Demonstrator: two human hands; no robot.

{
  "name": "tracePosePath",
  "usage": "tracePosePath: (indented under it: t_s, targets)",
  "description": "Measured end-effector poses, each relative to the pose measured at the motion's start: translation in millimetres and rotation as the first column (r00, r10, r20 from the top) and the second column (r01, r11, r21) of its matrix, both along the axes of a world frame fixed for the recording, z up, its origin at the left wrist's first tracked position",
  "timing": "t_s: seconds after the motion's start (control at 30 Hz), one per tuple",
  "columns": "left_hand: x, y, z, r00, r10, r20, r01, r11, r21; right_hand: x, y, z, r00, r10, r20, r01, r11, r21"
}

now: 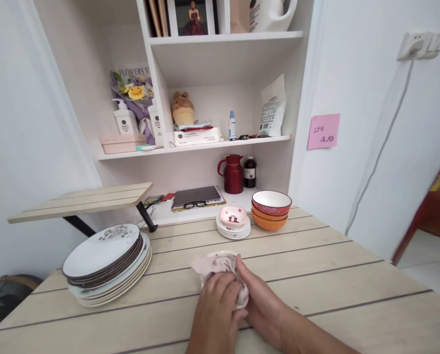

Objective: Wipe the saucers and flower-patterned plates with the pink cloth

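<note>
Over the middle of the table, my right hand grips a small white dish by its right side, thumb along the rim. My left hand has its fingers curled over a pale pinkish cloth, pressing it into the dish. Cloth and fingers hide most of the dish's inside. Just beyond stands a stack of small white plates, topped by a pink-rimmed square dish. Beside it, several bowls are stacked, a red one above orange ones.
On the left is a tall stack of large plates, near a raised wooden shelf on black legs. At the back sit a laptop, glasses, a red jug and a dark bottle. A cable runs down the right wall.
</note>
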State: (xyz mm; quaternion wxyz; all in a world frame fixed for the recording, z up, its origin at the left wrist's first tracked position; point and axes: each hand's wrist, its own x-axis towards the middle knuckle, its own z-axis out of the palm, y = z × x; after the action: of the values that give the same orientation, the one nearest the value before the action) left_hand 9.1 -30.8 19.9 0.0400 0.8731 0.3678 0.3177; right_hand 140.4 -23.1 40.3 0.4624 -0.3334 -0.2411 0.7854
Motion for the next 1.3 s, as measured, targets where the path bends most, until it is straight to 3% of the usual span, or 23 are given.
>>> tracePosePath:
  t_s: [0.27,0.4,0.53,0.67,0.8,1.0,1.1,1.3]
  targets:
    - [-5,3,20.0,0.984,-0.158,-0.078,0.156,0.987,-0.028,9,4,9,0.98,0.077,0.182,-0.07,0.997,-0.043]
    - [-7,0,25.1,0.962,-0.192,-0.193,0.199,0.98,0.019,18,10,6,0.965,0.163,0.207,-0.156,0.986,-0.05]
    - [-7,-3,24.3,0.954,-0.113,-0.278,0.172,0.964,0.2,26,12,8,0.967,0.248,0.059,-0.245,0.968,-0.049]
    - [-9,0,17.5,0.988,0.034,-0.151,0.022,0.935,0.355,23,3,15,0.944,0.259,-0.204,-0.244,0.965,0.096]
    - [-12,4,11.6,0.98,0.197,-0.004,-0.174,0.875,0.452,7,-5,13,0.93,0.233,-0.284,-0.19,0.966,0.173]
    - [1,-1,3.1,0.974,0.184,0.133,-0.227,0.823,0.521,-6,-11,5,0.987,0.069,-0.145,-0.047,0.987,0.153]
    - [8,-2,1.8,0.977,0.157,0.141,-0.209,0.824,0.527,-5,-14,11,0.994,-0.048,-0.096,0.06,0.99,0.126]
    - [7,2,4.7,0.999,-0.013,0.033,-0.009,0.817,0.576,6,-14,32,0.998,-0.068,-0.006,0.068,0.996,0.066]
